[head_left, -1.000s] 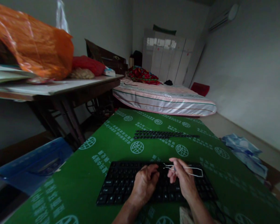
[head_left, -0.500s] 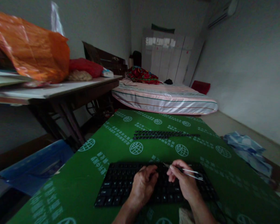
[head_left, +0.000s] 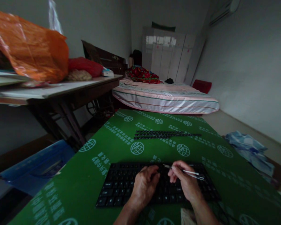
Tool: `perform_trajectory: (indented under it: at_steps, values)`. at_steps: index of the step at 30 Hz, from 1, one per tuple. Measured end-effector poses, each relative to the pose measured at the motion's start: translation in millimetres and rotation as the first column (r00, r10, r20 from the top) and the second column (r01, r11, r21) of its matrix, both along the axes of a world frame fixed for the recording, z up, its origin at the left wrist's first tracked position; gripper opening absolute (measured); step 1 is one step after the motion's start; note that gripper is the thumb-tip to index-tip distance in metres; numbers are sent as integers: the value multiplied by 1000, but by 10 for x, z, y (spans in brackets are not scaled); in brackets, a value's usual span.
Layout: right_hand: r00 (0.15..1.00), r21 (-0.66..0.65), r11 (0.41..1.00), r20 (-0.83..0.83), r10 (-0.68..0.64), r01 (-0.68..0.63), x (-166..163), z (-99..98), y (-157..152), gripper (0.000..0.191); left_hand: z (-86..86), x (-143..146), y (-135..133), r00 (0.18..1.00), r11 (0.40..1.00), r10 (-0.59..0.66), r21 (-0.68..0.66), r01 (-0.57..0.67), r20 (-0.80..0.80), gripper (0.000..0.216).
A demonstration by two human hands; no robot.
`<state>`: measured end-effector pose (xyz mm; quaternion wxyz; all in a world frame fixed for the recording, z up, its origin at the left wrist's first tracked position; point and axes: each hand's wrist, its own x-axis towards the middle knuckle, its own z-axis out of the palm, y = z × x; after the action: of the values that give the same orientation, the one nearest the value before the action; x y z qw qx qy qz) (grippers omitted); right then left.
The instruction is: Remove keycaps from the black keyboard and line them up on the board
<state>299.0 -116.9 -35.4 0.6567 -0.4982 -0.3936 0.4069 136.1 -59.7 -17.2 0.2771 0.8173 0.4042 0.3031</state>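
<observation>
A black keyboard (head_left: 114, 185) lies across the near part of a green table, its letters facing away from me. My left hand (head_left: 144, 183) rests on its middle, fingers curled and pressed together; anything between them is hidden. Just to the right, my right hand (head_left: 185, 180) grips a pair of silver tweezers (head_left: 194, 174). The tweezers' tip points left over the keyboard's far rows, close to my left fingertips, and their back end sticks out to the right. Beyond the keyboard, several loose black keys (head_left: 154, 134) lie in long rows on the table.
The green table top (head_left: 84, 181) carries white globe prints. At left stand a blue plastic bin (head_left: 37, 162) and a desk with an orange bag (head_left: 35, 50). A bed (head_left: 166, 97) is behind the table. Blue-white cloth (head_left: 250, 150) lies at right. A cable leaves the keyboard's near right.
Both hands stay almost in place over the keyboard. The back end of the tweezers has tilted slightly in my right hand. The whole view has shifted a little.
</observation>
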Motion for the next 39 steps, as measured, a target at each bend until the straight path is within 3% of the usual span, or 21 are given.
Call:
perform_trajectory:
  at_steps: [29, 39]
  values:
    - [998, -23, 1000, 59, 11, -9, -21, 28, -6, 26, -21, 6, -1, 1000, 1000, -8, 27, 8, -7, 24]
    - [998, -20, 1000, 65, 20, -18, -19, 43, -15, 24, 49, 16, -11, 999, 999, -14, 32, 16, -35, 24]
